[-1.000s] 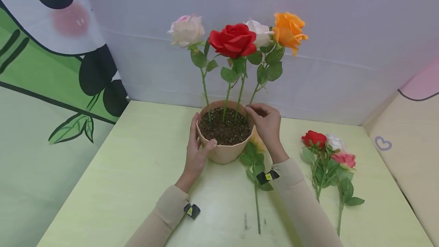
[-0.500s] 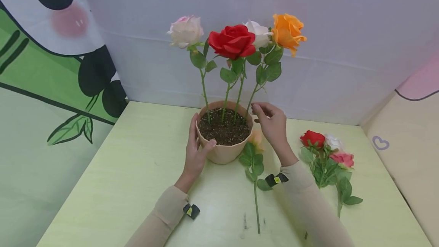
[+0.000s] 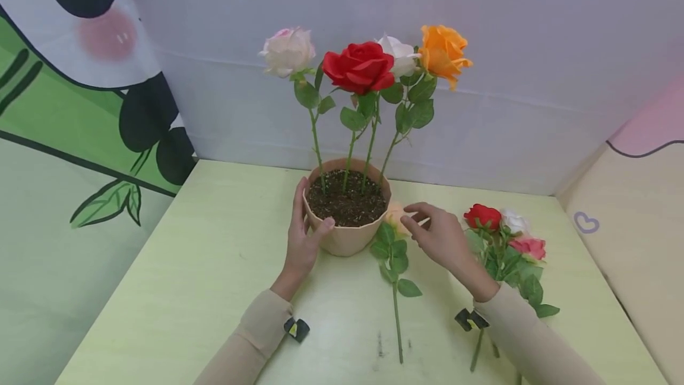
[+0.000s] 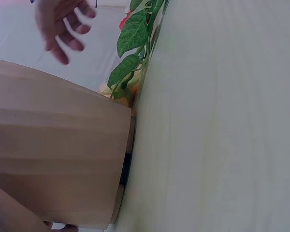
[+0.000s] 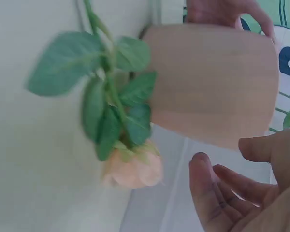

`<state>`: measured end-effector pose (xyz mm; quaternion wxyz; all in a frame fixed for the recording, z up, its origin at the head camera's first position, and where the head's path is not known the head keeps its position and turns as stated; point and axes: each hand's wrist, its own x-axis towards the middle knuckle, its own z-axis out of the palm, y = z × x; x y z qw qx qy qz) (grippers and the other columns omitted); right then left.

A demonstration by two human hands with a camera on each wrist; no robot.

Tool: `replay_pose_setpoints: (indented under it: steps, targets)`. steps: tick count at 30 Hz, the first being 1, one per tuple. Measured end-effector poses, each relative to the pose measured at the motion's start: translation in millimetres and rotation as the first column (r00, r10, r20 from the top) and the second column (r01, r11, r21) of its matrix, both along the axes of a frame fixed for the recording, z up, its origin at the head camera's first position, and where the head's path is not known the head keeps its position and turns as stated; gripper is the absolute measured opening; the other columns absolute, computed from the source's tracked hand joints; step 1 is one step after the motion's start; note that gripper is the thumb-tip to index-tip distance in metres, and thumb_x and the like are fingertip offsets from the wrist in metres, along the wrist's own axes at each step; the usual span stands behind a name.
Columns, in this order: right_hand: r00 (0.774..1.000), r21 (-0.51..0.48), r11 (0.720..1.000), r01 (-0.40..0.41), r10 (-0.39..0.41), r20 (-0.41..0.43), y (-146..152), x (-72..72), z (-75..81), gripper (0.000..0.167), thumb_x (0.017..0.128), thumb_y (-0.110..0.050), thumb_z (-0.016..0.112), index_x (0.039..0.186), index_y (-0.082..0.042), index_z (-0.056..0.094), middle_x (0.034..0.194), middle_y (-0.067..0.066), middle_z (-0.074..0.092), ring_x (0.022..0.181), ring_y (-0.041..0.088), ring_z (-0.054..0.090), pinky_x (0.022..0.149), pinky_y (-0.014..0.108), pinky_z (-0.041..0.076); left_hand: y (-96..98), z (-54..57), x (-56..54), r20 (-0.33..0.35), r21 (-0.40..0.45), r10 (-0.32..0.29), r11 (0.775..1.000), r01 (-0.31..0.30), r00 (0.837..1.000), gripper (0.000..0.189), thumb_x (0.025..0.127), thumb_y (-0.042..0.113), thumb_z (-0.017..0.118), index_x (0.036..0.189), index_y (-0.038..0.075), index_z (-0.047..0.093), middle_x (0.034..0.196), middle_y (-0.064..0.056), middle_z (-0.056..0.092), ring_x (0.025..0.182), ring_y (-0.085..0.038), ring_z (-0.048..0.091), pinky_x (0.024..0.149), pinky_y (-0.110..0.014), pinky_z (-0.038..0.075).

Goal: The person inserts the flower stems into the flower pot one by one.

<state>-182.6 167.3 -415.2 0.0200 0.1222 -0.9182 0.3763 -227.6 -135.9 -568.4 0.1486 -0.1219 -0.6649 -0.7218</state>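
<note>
A light pinkish-beige flowerpot of dark soil stands on the table. My left hand grips its left side, thumb at the front near the rim. Rising from the soil are a pale pink rose, a red rose, a white rose and an orange rose. To the right of the pot is my right hand, holding nothing, its fingers loosely bent. Below and left of those fingers, a peach rose lies on the table beside the pot, its bloom partly behind the pot in the head view.
At the right of the table lie a red rose, a white rose and a pink rose, their stems partly under my right forearm. A pale cloth backdrop hangs directly behind the table.
My right hand has let go of the orange rose's stem and moved right and down, away from the pot. The left hand keeps its grip on the flowerpot.
</note>
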Motion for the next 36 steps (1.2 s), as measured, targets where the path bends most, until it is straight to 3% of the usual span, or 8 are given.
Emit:
replay_pose_setpoints:
  steps: [5, 12, 22, 26, 29, 31, 33, 36]
  targets:
    - [0.986, -0.071, 0.997, -0.015, 0.027, 0.166, 5, 24.4, -19.6, 0.025, 0.109, -0.017, 0.072, 0.126, 0.002, 0.074, 0.099, 0.018, 0.079, 0.073, 0.031, 0.076, 0.056, 0.033, 0.061, 2.0, 5.3, 5.6, 0.012, 0.008, 0.016, 1.0, -0.016, 1.0, 0.105, 0.095, 0.039, 0.083, 0.178, 0.047, 0.018, 0.184, 0.018, 0.016, 0.171, -0.015, 0.013, 0.131, -0.072, 0.015]
    - [0.965, -0.028, 0.999, -0.018, 0.025, 0.26, 7, 52.3, -36.9, 0.014, 0.104, -0.015, 0.078, 0.109, -0.003, 0.076, 0.077, 0.004, 0.071, 0.056, 0.022, 0.067, 0.05, 0.032, 0.053, 8.9, 46.1, 32.5, -0.001, 0.0, 0.033, 0.999, -0.033, 0.999, 0.102, 0.097, 0.033, 0.078, 0.18, 0.034, 0.019, 0.186, 0.0, 0.017, 0.171, -0.033, 0.015, 0.128, -0.078, 0.016]
    - [0.963, -0.057, 0.993, -0.099, 0.11, 0.248, 1, 77.5, -56.8, 0.034, 0.094, -0.01, 0.088, 0.12, -0.003, 0.067, 0.078, -0.004, 0.069, 0.056, 0.011, 0.063, 0.053, 0.027, 0.051, -0.2, 3.0, 7.1, -0.002, 0.01, 0.022, 1.0, -0.022, 1.0, 0.106, 0.094, 0.037, 0.083, 0.178, 0.042, 0.02, 0.185, 0.011, 0.015, 0.171, -0.022, 0.013, 0.13, -0.074, 0.017]
    - [0.971, -0.039, 0.996, -0.081, 0.088, 0.224, -4, 83.6, -62.6, 0.044, 0.088, -0.009, 0.093, 0.122, -0.005, 0.065, 0.079, -0.005, 0.068, 0.061, 0.007, 0.061, 0.06, 0.026, 0.052, 2.5, 17.9, 14.1, -0.008, 0.014, 0.02, 1.0, -0.02, 1.0, 0.103, 0.096, 0.039, 0.08, 0.179, 0.039, 0.019, 0.186, 0.008, 0.015, 0.171, -0.025, 0.013, 0.131, -0.075, 0.013]
    - [0.975, -0.006, 0.998, -0.056, 0.056, 0.214, -8, 87.6, -63.6, 0.051, 0.084, -0.008, 0.096, 0.123, -0.007, 0.064, 0.08, -0.004, 0.067, 0.065, 0.006, 0.06, 0.064, 0.027, 0.051, 7.1, 41.0, 27.7, -0.022, 0.009, 0.023, 1.0, -0.023, 0.999, 0.101, 0.097, 0.035, 0.076, 0.18, 0.032, 0.018, 0.186, -0.003, 0.014, 0.171, -0.035, 0.012, 0.128, -0.079, 0.013]
    - [0.976, 0.002, 0.999, -0.041, 0.039, 0.215, -10, 90.1, -63.8, 0.056, 0.081, -0.007, 0.098, 0.124, -0.008, 0.062, 0.081, -0.004, 0.066, 0.065, 0.006, 0.059, 0.065, 0.028, 0.051, 7.0, 36.3, 25.0, -0.044, 0.003, 0.03, 1.0, -0.029, 0.999, 0.1, 0.098, 0.035, 0.076, 0.18, 0.032, 0.018, 0.187, -0.004, 0.013, 0.171, -0.036, 0.013, 0.127, -0.081, 0.013]
    - [0.976, -0.002, 0.999, -0.033, 0.032, 0.215, -12, 91.9, -64.3, 0.059, 0.079, -0.005, 0.098, 0.124, -0.009, 0.061, 0.082, -0.003, 0.066, 0.065, 0.006, 0.058, 0.064, 0.028, 0.051, 11.0, 54.3, 36.1, -0.036, -0.003, 0.034, 0.999, -0.034, 0.999, 0.098, 0.099, 0.033, 0.074, 0.18, 0.032, 0.018, 0.187, -0.004, 0.014, 0.171, -0.037, 0.013, 0.125, -0.083, 0.014]
    - [0.978, -0.022, 0.999, -0.037, 0.041, 0.206, -13, 93.4, -65.1, 0.06, 0.078, -0.001, 0.097, 0.125, -0.008, 0.059, 0.081, -0.003, 0.065, 0.064, 0.006, 0.058, 0.062, 0.027, 0.05, 14.3, 65.0, 41.8, -0.031, 0.001, 0.035, 0.999, -0.035, 0.999, 0.098, 0.099, 0.034, 0.073, 0.18, 0.031, 0.018, 0.187, -0.005, 0.013, 0.171, -0.038, 0.012, 0.125, -0.083, 0.013]
